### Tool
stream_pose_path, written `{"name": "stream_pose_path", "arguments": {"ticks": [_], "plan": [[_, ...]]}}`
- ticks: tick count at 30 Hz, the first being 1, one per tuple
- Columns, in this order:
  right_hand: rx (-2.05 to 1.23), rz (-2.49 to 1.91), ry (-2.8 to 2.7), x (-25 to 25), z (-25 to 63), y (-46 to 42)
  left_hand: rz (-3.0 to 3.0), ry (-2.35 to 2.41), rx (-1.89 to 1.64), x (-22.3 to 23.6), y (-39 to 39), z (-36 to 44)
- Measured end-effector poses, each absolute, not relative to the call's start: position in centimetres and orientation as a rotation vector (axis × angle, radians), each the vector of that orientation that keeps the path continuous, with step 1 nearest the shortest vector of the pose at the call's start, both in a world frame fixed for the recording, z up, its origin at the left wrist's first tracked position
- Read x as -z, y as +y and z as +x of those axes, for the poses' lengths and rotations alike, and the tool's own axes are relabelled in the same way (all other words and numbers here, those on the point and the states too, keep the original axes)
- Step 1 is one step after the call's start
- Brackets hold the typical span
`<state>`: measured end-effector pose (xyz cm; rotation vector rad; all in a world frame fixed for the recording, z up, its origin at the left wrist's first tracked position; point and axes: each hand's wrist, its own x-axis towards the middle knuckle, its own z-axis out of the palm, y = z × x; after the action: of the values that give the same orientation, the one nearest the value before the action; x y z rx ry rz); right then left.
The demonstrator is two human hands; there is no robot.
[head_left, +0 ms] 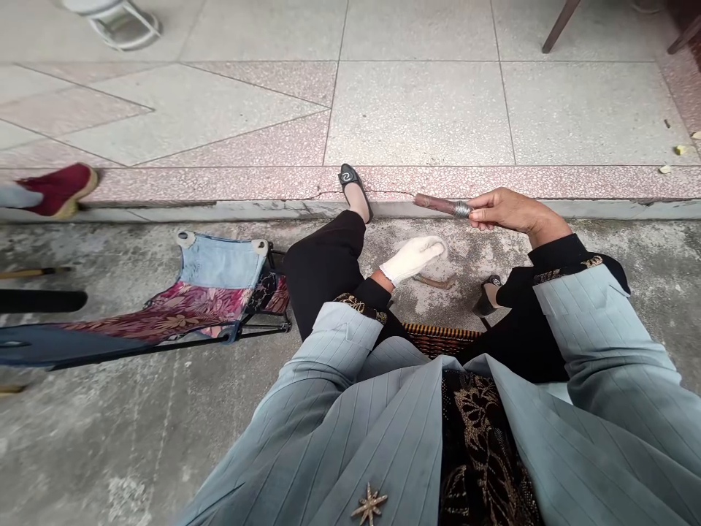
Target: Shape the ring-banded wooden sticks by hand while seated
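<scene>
In the head view, the right hand (501,208) has thumb and fingers clamped on the end of a brown rod (434,203), beside the wire coil (461,210) wound round it; gripping there seems to leave the rod's length free, pointing out to the left over the step edge (263,210). A thin dark line (391,192) runs from near its tip towards the shoe (348,175) (wire or crack, I cannot tell). The gloved left hand (413,257) has its fingers close together, but whether it pinches anything is unclear; the glove probably guards against chafing. A bent brown piece (437,282) lies on the concrete just beside it, between the feet and within easy reach.
</scene>
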<state>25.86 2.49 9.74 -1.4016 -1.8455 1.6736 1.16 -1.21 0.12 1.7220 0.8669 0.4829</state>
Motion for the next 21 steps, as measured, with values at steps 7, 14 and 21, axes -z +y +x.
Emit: {"name": "stream_pose_path", "arguments": {"ticks": [7, 14, 21], "plan": [[-1.615, -1.583, -1.907, -10.2, 25.7, 2.6, 1.838, 0.878, -0.408, -1.0, -1.2, 1.5], [-1.228, -2.013, -2.247, -8.1, 24.3, 3.0, 1.987, 0.914, -0.355, -0.5, -1.1, 1.2], [-2.099, -1.32, -2.739, -7.1, 22.8, 1.8, 2.018, 0.753, -0.291, 0.1, -0.5, 0.1]]}}
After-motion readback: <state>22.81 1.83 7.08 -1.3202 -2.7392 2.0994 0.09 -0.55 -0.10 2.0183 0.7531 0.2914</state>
